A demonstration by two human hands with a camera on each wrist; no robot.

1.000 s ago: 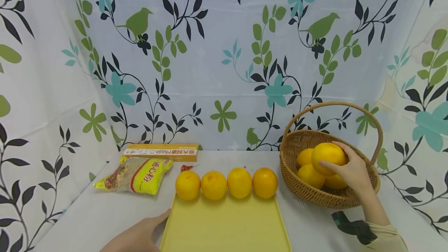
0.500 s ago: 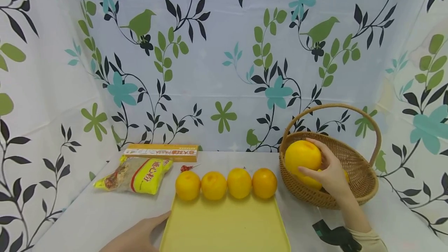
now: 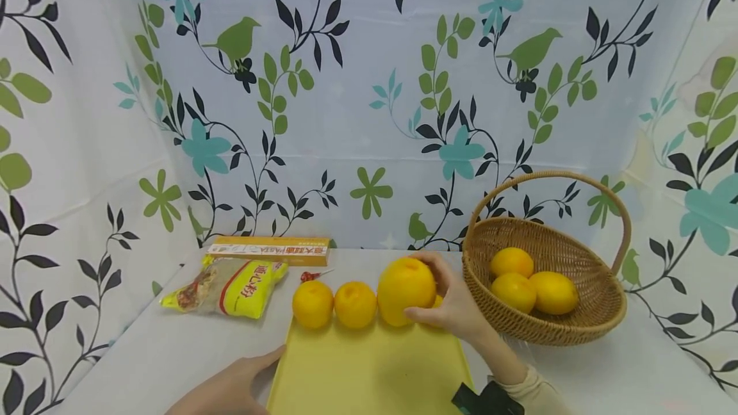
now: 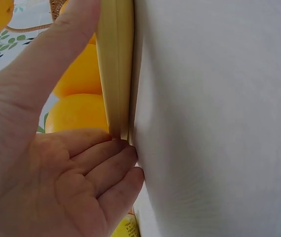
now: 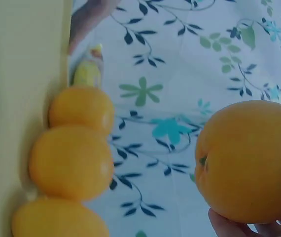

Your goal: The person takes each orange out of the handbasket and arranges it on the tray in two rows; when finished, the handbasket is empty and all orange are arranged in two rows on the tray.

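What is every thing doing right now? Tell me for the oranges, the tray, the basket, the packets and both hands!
Big orange: held above the tray by the right hand.
Yellow tray: flat on the table, row of oranges at its far edge.
Left hand: fingers straight, against the tray's left edge.
Basket: upright, three oranges inside.
Noodle bag: lying flat, sealed.
Orange box: lying flat, closed.

A white counter (image 3: 576, 370) carries a yellow tray (image 3: 369, 376) at lower centre, a wicker basket (image 3: 599, 319) right, and a packet (image 3: 230, 287) and box (image 3: 268, 250) left.
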